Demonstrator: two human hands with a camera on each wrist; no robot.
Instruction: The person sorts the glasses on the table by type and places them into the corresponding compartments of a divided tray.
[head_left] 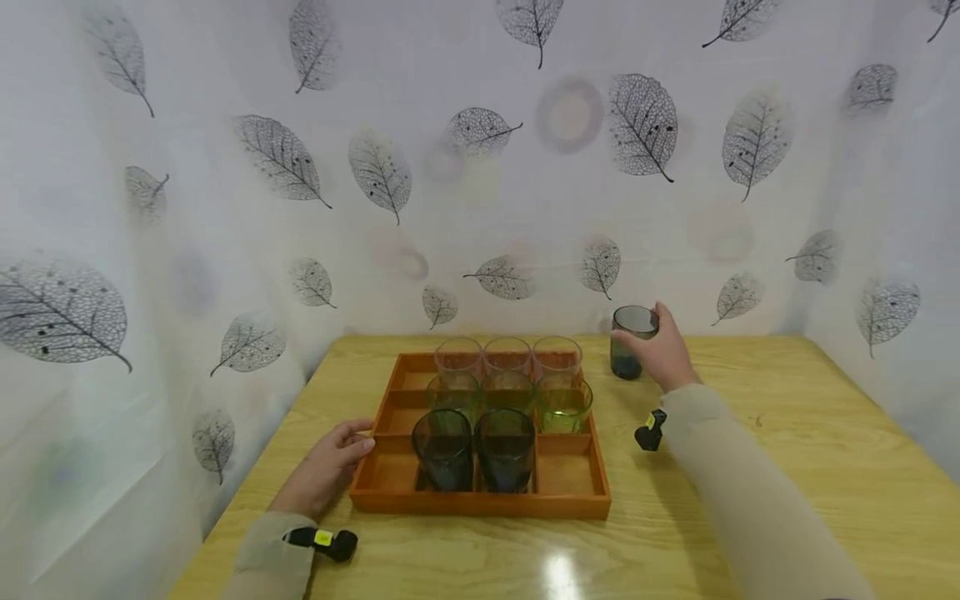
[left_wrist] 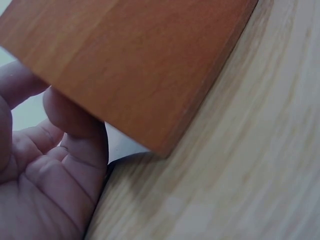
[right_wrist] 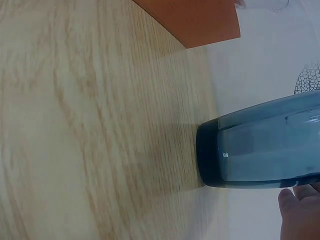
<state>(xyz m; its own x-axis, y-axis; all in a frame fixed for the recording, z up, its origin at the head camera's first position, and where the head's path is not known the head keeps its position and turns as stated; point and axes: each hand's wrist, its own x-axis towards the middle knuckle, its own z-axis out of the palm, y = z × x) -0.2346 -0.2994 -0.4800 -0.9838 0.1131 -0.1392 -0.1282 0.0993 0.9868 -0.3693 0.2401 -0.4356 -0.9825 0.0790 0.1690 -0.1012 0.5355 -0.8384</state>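
Note:
My right hand [head_left: 667, 354] grips a dark grey-blue drinking glass [head_left: 626, 358] by its sides, thumb and fingers around it, right of the tray. The glass stands upright; whether its base touches the table I cannot tell. In the right wrist view, the glass [right_wrist: 270, 142] shows its thick base. My left hand [head_left: 322, 471] touches the left side of the orange-brown wooden tray [head_left: 480, 505], its fingers slightly bent against the wall [left_wrist: 135, 65]. Two dark glasses [head_left: 444, 454] stand in the tray's front row, with greenish glasses [head_left: 564, 404] behind and clear glasses [head_left: 557, 357] farthest back.
The tray has dividers; its left column and front right compartment [head_left: 567, 467] hold no glass. A light wooden table [head_left: 787, 467] lies beneath. A white leaf-print curtain [head_left: 465, 208] hangs behind the table and along both sides.

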